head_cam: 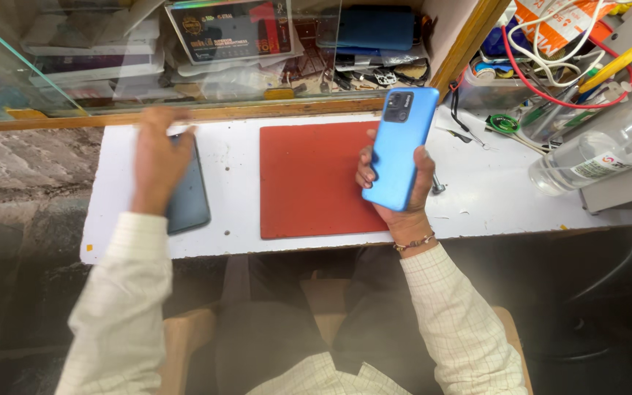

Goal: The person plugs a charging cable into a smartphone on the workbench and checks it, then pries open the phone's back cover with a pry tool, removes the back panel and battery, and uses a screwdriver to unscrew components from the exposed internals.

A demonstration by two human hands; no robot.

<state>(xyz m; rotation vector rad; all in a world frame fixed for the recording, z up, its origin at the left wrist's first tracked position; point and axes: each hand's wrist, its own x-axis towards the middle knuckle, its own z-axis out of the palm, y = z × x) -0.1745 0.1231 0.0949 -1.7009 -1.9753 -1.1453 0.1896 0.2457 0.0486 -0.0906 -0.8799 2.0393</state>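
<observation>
My right hand (404,194) holds a bright blue phone (401,146) upright above the white surface (491,183), its back with the dark camera block turned up toward me; my fingers (366,175) curl around its left edge and my thumb presses on the right edge, so the phone is pinched between them. My left hand (159,157) lies flat on a dark phone (188,197) that rests on the left part of the surface, fingers close together and pointing away from me, covering the phone's upper half. Between the two phones lies a red mat (309,183), with the blue phone's lower end hanging over its right edge. To the right, a clear plastic bottle (594,157) lies on its side near a tangle of red and white cables (557,73). A glass case (184,51) stands along the far edge.
</observation>
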